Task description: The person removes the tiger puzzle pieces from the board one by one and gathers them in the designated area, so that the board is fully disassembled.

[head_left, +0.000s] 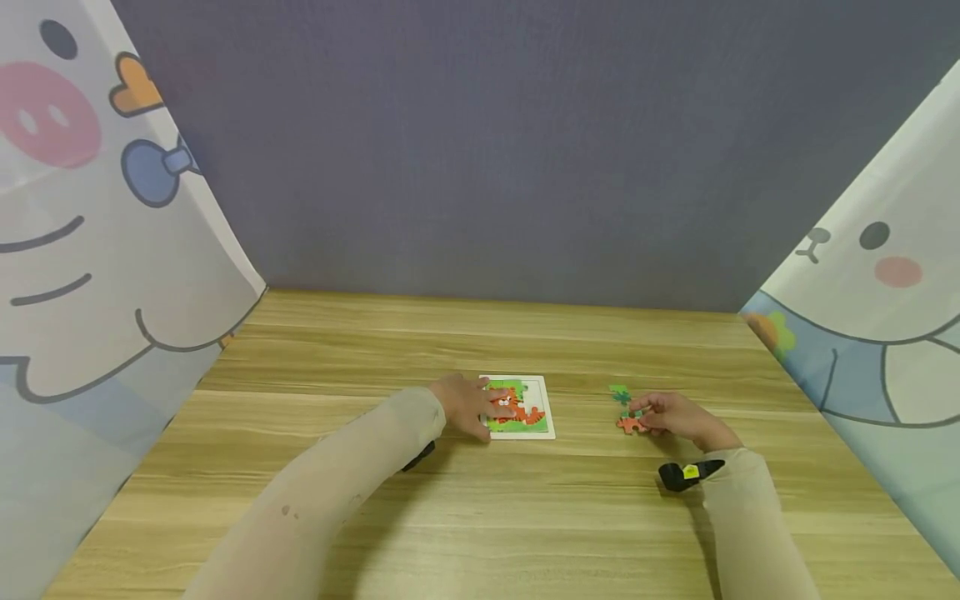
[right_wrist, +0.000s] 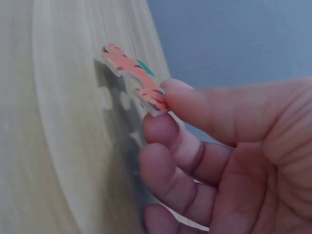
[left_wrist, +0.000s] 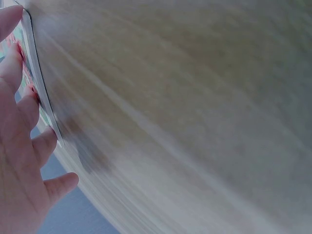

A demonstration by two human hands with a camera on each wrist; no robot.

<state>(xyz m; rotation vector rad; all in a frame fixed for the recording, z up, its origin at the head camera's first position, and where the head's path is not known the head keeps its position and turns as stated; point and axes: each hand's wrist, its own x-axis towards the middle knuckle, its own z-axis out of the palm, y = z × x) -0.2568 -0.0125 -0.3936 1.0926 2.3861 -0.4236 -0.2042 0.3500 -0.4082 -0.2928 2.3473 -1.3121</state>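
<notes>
My left hand (head_left: 465, 406) rests with spread fingers on the left side of a white-framed jigsaw puzzle board (head_left: 550, 421). The board's picture shows an orange striped animal on green, partly covered by those fingers. White backing shows at its upper right. To the right of the board, my right hand (head_left: 678, 419) pinches an orange puzzle piece with dark stripes (right_wrist: 130, 69) between thumb and forefinger. In the right wrist view the piece is tilted above the table, casting a shadow. Just beyond it lies a green puzzle piece (head_left: 620, 395).
The wood-grain table (head_left: 480, 508) runs back to a plain grey wall (head_left: 495, 150). Cartoon-printed panels stand on the left (head_left: 90, 217) and right (head_left: 900, 292). A black wrist device with a yellow label (head_left: 690, 472) sits at my right wrist.
</notes>
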